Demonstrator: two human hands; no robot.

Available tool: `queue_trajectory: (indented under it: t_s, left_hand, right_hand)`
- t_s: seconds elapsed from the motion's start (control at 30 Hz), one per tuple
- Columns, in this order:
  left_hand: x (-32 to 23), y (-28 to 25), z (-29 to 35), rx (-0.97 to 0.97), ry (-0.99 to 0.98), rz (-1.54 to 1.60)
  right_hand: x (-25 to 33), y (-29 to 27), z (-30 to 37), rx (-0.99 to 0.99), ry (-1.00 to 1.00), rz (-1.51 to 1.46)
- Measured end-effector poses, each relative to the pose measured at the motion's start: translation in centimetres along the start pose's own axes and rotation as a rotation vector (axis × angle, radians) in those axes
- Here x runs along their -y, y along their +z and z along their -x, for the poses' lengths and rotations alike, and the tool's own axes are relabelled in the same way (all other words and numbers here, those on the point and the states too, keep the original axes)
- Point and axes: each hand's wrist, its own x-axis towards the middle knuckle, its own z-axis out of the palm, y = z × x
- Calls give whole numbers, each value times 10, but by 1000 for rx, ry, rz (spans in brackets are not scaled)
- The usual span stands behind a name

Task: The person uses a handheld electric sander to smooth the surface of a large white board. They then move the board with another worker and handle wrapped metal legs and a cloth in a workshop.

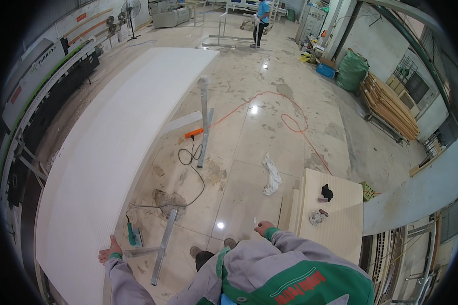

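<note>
Long white flat panel (112,132): we find it stretching along our left side, on grey metal stands (160,262) whose legs reach out over the pale tiled floor (249,168). Our left hand (111,250) rests on its near right edge, thumb apart from the other fingers, which spread onto the white surface. Our right hand (262,228), well clear of the panel, pinches a small whitish strip (255,220) between thumb and fingertips; we cannot tell its material.

Underfoot, between us and the panel: one teal handheld power tool with a flat grey base (132,235), just beside the panel's edge and near our left hand; one thin dark cable (203,185), looping across the tiles to a bright orange socket block (193,133); one stand foot close to our shoes. These crowd the floor on that side.

Ahead: one crumpled white cloth (272,175); one long orange cord (262,94), curled once on itself.

At right: one stack of pale ribbed boards (336,203), bearing a crumpled black item (327,192), small brown blocks (323,212) and a whitish crumpled wad (317,218).

Farther off, we count a bulging green sack (352,70), a blue plastic bin (325,70), leaning brown boards (390,105) and a person in a blue top (262,11)
</note>
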Motion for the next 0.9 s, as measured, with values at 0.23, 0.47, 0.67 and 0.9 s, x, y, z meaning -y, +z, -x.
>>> queue_trajectory:
  t_s: [0.23, 0.47, 0.67, 0.9]
  left_hand:
    - [-1, 3, -2, -8, -7, -3]
    - [-2, 9, -10, -44, -24, -19]
    - [-1, 0, 0, -23, 6, -4]
    - [9, -5, 4, -80, 84, 22]
  right_hand:
    - [-1, 2, -1, -5, -17, -5]
    - [8, -3, 1, 8, 36, -5]
    - [6, 5, -1, 42, 29, 7]
    - [-9, 66, 4, 254, 25, 101]
